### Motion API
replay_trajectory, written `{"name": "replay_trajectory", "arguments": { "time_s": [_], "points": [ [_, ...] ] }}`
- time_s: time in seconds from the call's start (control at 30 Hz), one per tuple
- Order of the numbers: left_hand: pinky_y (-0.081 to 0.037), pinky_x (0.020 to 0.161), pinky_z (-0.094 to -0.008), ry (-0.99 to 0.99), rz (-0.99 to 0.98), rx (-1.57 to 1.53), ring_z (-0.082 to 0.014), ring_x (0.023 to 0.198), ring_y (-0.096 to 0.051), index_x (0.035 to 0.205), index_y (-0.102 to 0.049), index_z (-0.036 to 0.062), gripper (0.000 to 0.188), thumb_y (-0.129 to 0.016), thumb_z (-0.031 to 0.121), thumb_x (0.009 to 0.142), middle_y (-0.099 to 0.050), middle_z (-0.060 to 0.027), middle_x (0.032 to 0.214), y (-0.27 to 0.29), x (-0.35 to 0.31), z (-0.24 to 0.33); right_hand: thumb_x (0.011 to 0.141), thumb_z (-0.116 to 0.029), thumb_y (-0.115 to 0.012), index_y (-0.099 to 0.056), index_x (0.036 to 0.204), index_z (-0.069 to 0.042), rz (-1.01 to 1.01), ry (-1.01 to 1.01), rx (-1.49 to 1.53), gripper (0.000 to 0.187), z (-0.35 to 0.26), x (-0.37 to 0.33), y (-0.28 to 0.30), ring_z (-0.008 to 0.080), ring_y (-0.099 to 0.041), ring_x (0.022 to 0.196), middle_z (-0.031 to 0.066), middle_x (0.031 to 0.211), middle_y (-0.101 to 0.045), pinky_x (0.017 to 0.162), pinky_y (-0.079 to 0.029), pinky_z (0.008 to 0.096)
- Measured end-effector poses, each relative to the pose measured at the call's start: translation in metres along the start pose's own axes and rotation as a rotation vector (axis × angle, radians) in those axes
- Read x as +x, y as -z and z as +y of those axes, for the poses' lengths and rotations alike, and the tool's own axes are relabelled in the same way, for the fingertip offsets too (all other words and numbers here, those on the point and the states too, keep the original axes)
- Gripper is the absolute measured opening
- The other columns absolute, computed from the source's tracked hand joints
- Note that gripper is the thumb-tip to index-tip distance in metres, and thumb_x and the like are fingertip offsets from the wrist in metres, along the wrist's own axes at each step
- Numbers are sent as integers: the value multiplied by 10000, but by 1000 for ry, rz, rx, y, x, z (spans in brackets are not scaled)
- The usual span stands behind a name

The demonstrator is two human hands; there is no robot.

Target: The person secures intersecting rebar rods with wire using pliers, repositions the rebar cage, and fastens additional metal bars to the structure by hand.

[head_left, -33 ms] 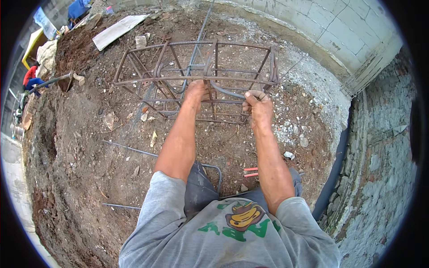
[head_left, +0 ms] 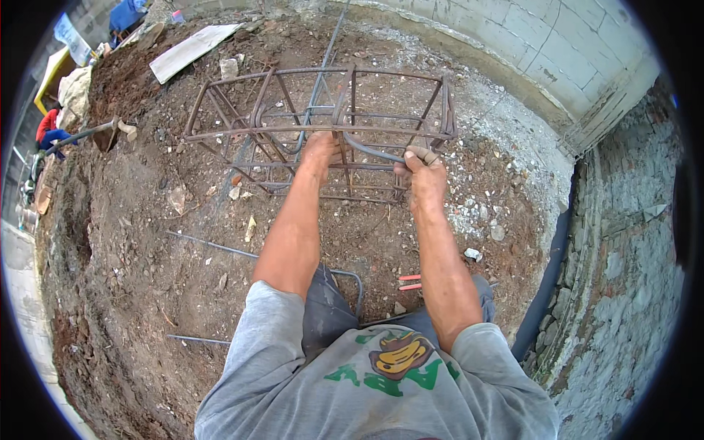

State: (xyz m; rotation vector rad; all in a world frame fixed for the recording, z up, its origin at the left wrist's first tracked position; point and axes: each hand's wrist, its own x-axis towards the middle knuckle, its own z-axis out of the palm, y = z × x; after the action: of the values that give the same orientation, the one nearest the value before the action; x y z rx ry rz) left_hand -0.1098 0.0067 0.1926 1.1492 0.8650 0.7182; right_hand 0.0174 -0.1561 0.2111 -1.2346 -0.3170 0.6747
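Observation:
A rusty rebar cage [head_left: 293,130] lies across the ground in front of me, made of long bars and several rectangular stirrups. My left hand [head_left: 319,155] is closed at the middle of its near side, the fingers curled around a bar and partly hidden. A grey bent steel bar [head_left: 375,152] curves through the cage toward the right. Its end is pinched between the thumb and fingers of my right hand [head_left: 425,172], near the cage's right end. A long thin grey bar [head_left: 323,66] runs from the cage toward the far wall.
Loose bars [head_left: 213,243] and a red-handled tool [head_left: 411,281] lie by my legs. Far left are a flat board [head_left: 192,53], a long-handled digging tool [head_left: 92,133] and a person in red [head_left: 48,123]. A block wall [head_left: 535,44] and a dark pipe [head_left: 541,293] border the right side.
The view has shifted very slightly. Both hands keep their places on the cage and the bent bar.

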Motion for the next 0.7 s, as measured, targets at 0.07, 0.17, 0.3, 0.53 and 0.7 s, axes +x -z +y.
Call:
{"name": "replay_trajectory", "arguments": {
  "time_s": [0.07,0.17,0.3,0.53,0.7],
  "points": [
    [-506,713,-347,40,-70,-132,-219,740,-653,961,-590,79,266,-580,336,895,-655,-73,758,-1,2,4,905,-8,-489,-521,1144,82,37,12,227,257,3,-3,-3,256,-621,896,163,1077,-551,764,-557,344],
    [-501,662,-348,55,-53,-159,-201,697,-637,936,-594,90,231,-583,316,892,-642,-66,740,-1,3,11,912,-4,-444,-414,1258,94,98,-3,388,361,6,-12,-5,334,-604,997,198,1227,-466,839,-538,409],
    [-490,605,-338,91,-7,-134,-182,659,-613,929,-602,85,215,-593,297,887,-644,-63,755,-3,5,13,918,-1,-411,-270,1347,93,56,-53,591,461,10,-20,1,400,-554,1081,227,1372,-326,915,-495,471],
    [-500,565,-339,88,-21,-103,-171,664,-612,955,-611,68,216,-629,264,865,-646,-57,781,-3,10,11,949,-51,-380,-41,1390,71,86,-196,776,570,20,-12,6,463,-454,1179,257,1434,-214,1006,-416,541],
    [-497,547,-335,80,-19,-145,-172,613,-587,976,-607,55,237,-653,247,845,-632,-61,763,-4,9,13,956,-68,-381,-38,1388,76,87,-209,737,571,12,-12,4,485,-414,1205,255,1445,-173,1017,-423,513]
  ]
}}
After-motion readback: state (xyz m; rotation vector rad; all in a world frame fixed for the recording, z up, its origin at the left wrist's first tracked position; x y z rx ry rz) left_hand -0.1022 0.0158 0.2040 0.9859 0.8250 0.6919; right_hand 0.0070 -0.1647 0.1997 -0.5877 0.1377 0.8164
